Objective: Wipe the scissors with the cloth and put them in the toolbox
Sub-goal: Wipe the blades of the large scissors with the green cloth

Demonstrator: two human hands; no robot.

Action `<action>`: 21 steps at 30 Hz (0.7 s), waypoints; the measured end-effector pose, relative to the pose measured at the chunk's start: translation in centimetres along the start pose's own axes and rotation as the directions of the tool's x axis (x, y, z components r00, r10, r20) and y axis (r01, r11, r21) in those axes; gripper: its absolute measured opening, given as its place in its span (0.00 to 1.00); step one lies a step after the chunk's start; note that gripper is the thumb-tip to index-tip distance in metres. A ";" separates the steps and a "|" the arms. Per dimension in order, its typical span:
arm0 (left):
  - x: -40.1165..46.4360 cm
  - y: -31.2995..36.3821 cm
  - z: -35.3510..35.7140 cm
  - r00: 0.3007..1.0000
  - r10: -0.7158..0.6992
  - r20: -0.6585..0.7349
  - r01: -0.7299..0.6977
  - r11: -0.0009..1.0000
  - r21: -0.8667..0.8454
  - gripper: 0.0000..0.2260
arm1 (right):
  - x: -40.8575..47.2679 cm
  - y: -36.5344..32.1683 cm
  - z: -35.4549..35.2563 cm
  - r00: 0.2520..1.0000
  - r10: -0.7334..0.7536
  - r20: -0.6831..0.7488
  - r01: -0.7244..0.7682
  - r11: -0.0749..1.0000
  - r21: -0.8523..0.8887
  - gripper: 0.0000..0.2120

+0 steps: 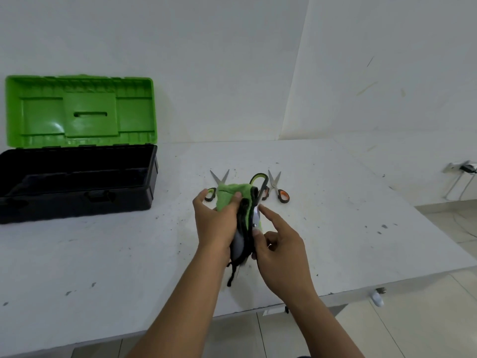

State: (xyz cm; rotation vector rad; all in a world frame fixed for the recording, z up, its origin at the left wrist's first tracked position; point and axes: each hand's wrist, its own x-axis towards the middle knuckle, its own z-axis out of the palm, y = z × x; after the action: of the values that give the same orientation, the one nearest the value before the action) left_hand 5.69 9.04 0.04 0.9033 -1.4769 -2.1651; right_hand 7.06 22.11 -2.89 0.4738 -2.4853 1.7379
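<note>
Wiping now: our left hand [215, 220] grips the cloth [233, 193] around the held scissors [259, 182].
Right hand [280, 251]: seems to pinch the blade end, forefinger straight.
Axis: handles toward the table's far edge.
Toolbox [77, 174]: open, far-left corner, nearer our left hand.

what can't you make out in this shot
Head view:
- Held scissors: blades mostly hidden by the green cloth and left hand.
- Left scissors on the table: handles partly hidden behind the cloth and left hand.
- Toolbox: interior too dark to tell its contents; left end cut off by the frame edge.
- Right hand: grip on the scissors unclear.
</note>
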 end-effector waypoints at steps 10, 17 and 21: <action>-0.7 -0.3 -0.2 0.993 -0.033 0.117 0.016 0.990 0.141 0.06 | 0.0 -0.4 -0.1 1.000 0.005 -0.012 -0.005 1.000 0.013 0.22; -1.9 -1.5 0.1 0.974 0.220 0.056 -0.227 0.951 0.212 0.11 | 0.0 -0.4 -0.1 0.999 0.045 -0.004 -0.045 0.999 0.015 0.24; -2.2 -1.9 0.1 0.958 0.284 0.042 -0.286 0.934 0.213 0.16 | -0.2 -0.5 -0.1 0.999 0.035 -0.007 -0.035 0.999 0.020 0.23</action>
State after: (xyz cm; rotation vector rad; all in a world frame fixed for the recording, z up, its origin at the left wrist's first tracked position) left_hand 7.28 11.19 -1.00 0.6932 -1.7555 -1.8286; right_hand 7.43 22.08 -2.47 0.4271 -2.4888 1.7756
